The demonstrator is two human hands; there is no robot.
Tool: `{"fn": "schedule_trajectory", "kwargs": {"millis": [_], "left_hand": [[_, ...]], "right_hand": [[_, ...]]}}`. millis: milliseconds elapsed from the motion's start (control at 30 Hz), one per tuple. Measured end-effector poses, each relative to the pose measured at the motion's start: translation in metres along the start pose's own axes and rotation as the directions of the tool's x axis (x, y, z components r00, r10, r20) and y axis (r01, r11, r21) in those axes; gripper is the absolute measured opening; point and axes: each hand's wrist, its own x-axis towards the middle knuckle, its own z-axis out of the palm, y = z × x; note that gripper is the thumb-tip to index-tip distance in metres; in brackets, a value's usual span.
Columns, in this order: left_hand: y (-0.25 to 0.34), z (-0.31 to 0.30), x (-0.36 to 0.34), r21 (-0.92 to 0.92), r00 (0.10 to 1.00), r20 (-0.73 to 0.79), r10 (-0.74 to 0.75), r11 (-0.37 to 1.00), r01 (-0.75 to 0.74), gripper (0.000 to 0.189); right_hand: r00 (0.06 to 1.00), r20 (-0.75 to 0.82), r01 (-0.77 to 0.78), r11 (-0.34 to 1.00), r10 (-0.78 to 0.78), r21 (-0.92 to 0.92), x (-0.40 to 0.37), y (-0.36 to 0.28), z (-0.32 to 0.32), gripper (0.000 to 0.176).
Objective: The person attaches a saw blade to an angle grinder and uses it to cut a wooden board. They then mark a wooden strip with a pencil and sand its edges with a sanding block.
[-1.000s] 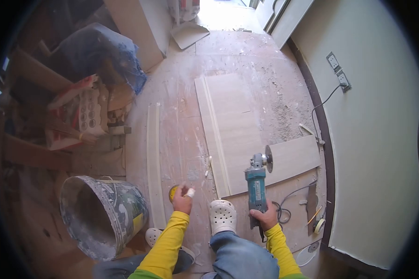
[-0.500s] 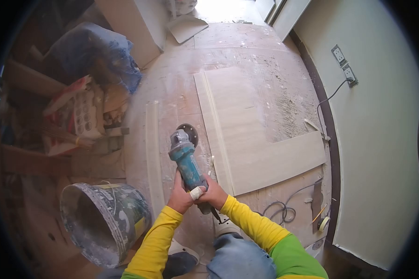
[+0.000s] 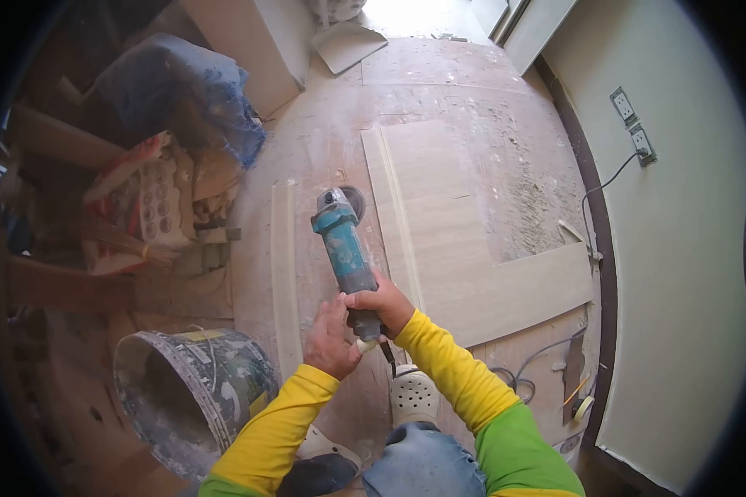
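Observation:
A teal and grey angle grinder [image 3: 345, 248] points away from me above the dusty floor, its round disc [image 3: 354, 201] at the far end. My right hand [image 3: 381, 306] is wrapped around the grey rear of its body. My left hand [image 3: 330, 341] is beside the tail end with fingers stretched out, its fingertips close to or touching the casing. A pale wrap covers the left thumb. From the tail hangs a black cord [image 3: 387, 354]. To the right lies a cut L-shaped pale tile [image 3: 448, 224]; on the left is a narrow pale strip [image 3: 284, 265].
A plaster-stained bucket [image 3: 224, 373] stands at lower left. Behind it are piled cardboard [image 3: 162, 199] and a blue plastic sheet [image 3: 178, 79]. A cord runs from a wall socket [image 3: 641, 145] down to coils on the floor [image 3: 518, 377]. A dustpan [image 3: 348, 47] lies at the far end.
My left hand has loosened from the grinder and opened out, while my right hand keeps hold. The grinder has turned about its length and its disc has moved forward. The view has shifted slightly.

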Motion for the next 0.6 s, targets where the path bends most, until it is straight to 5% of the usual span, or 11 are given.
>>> {"fn": "schedule_trajectory", "kwargs": {"millis": [133,167,200,267,367,433,600], "left_hand": [[0.018,-0.014,-0.003,-0.085,0.972,0.002,-0.236,0.968,0.235,0.090],[0.019,-0.025,-0.009,0.043,0.989,0.081,-0.125,0.992,0.122,0.090],[0.022,-0.039,-0.014,0.161,0.986,0.167,-0.021,0.987,-0.007,0.089],[0.041,-0.078,-0.030,0.052,0.948,0.313,0.053,0.996,-0.072,0.080],[0.066,-0.130,-0.050,-0.108,0.925,0.374,0.066,0.994,-0.027,0.067],[0.077,-0.165,-0.076,-0.019,0.914,0.405,-0.014,1.000,0.024,0.060],[0.096,-0.237,-0.156,0.191,0.960,0.203,-0.192,0.969,0.154,0.054]], "right_hand": [[0.996,-0.046,0.065,0.986,-0.073,-0.152,0.034,0.009,-0.004,0.064],[0.932,-0.165,0.200,0.835,-0.324,-0.513,0.050,0.012,-0.012,0.072],[0.798,-0.166,0.224,0.541,-0.580,-0.811,0.064,0.007,-0.018,0.079],[0.843,-0.322,-0.001,0.596,-0.432,-0.803,0.084,-0.019,-0.032,0.088],[0.788,-0.373,-0.041,0.562,-0.491,-0.826,0.128,-0.034,-0.062,0.088],[0.707,-0.433,-0.108,0.520,-0.559,-0.847,0.149,-0.040,-0.075,0.088],[0.698,-0.510,-0.191,0.556,-0.503,-0.809,0.179,-0.063,-0.081,0.087]]}}
